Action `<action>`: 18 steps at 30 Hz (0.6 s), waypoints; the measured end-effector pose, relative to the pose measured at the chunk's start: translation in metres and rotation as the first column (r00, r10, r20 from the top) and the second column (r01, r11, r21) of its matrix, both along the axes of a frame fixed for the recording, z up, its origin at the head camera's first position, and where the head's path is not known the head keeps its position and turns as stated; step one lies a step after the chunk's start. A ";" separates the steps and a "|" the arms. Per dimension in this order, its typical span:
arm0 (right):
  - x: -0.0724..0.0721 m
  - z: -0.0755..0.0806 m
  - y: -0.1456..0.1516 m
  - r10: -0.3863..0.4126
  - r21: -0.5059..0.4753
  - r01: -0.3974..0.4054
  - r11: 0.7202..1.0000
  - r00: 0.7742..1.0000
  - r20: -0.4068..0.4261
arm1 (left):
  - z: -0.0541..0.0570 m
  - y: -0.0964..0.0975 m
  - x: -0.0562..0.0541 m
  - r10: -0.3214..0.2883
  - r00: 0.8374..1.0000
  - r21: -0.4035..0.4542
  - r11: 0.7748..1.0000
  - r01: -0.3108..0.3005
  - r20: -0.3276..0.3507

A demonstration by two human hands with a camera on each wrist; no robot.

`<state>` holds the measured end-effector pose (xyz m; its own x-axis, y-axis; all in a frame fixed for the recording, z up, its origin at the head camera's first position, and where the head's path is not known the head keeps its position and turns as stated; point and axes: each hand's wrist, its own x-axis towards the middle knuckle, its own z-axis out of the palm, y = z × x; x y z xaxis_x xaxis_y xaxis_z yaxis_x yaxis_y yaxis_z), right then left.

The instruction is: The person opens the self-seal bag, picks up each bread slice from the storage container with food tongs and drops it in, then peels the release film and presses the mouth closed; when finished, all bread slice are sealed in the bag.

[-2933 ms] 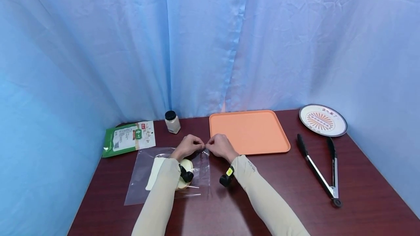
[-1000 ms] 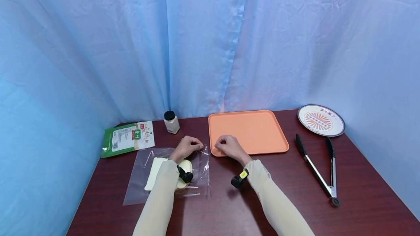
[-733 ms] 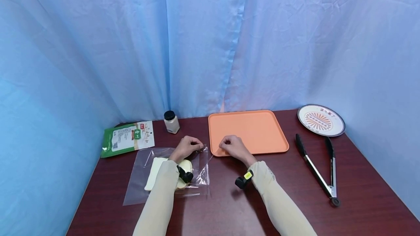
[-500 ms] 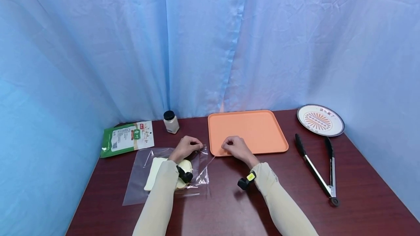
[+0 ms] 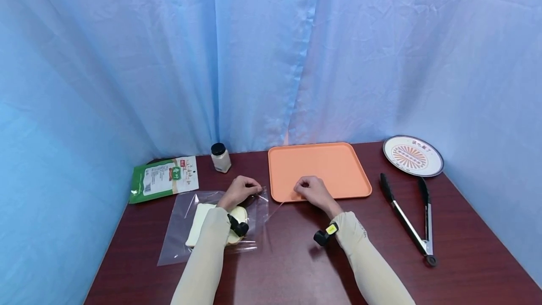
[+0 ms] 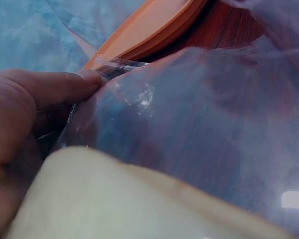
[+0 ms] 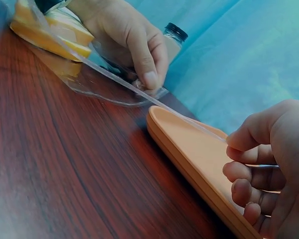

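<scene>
A clear plastic bag lies flat at the left of the table, with pale bread slices in it. My left hand pinches the bag's far right corner between thumb and finger; in the left wrist view the bread shows below the stretched film. Over the orange tray's front left part, my right hand pinches the end of a thin clear strip. The strip runs taut from the bag's open edge to the right fingertips. My left forearm hides part of the bread.
The orange tray stands at the back middle. A black-lidded jar and a green and white pouch are at the back left. To the right are a patterned plate and spread tongs.
My right hand has parted from the left and moved right, drawing the thin strip off the bag's edge, more of it now peeled free. The left hand keeps its pinch at the corner.
</scene>
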<state>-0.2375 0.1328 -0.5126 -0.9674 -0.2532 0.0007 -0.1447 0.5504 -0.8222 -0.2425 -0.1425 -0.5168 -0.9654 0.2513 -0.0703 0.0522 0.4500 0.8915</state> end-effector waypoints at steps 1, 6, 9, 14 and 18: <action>0.000 0.000 0.002 -0.004 0.002 0.004 1.000 1.000 -0.001 | 0.000 0.000 0.000 -0.001 1.000 0.001 1.000 0.001 0.001; 0.000 0.001 0.009 -0.023 0.010 0.023 1.000 1.000 -0.003 | 0.000 0.001 0.000 -0.003 1.000 0.008 1.000 0.003 0.015; 0.000 0.002 0.014 -0.033 0.020 0.033 0.999 0.999 -0.010 | 0.000 0.000 0.000 -0.005 1.000 0.007 1.000 0.005 0.014; -0.001 0.001 0.023 -0.061 0.041 0.062 0.997 0.998 -0.034 | 0.001 0.000 0.000 -0.012 1.000 0.003 1.000 0.012 0.004; -0.001 0.001 0.030 -0.073 0.052 0.075 0.996 0.996 -0.048 | 0.000 -0.001 0.000 -0.021 1.000 -0.005 1.000 0.021 -0.003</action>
<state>-0.2385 0.1632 -0.5118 -0.9828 -0.1817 0.0342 -0.1390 0.6039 -0.7848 -0.2427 -0.1435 -0.5166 -0.9601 0.2711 -0.0687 0.0642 0.4528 0.8893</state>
